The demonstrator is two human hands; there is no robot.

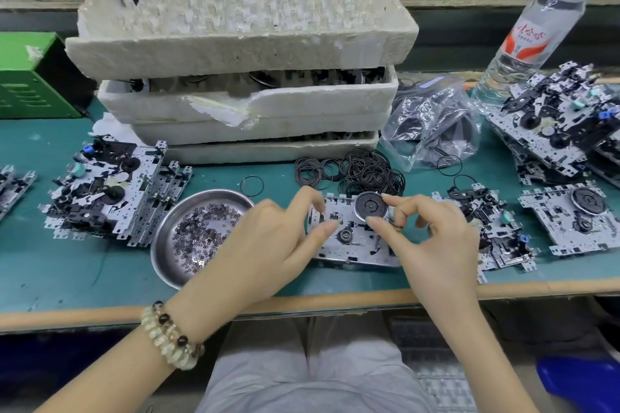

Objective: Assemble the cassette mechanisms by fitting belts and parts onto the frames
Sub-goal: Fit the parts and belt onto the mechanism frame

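Metal frame (356, 245) lies flat, lengthwise left-right, flywheel (370, 206) facing up.

Teal-topped workbench (50, 261) with pale wooden edge; blurred shelf (469, 1), perhaps, behind

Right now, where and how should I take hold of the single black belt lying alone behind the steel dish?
Pinch the single belt at its right arc, straight down from above. It is a thin ring lying flat on the green mat, so only the strand can be gripped; the steel dish crowds its near-left side, while the right looks free.
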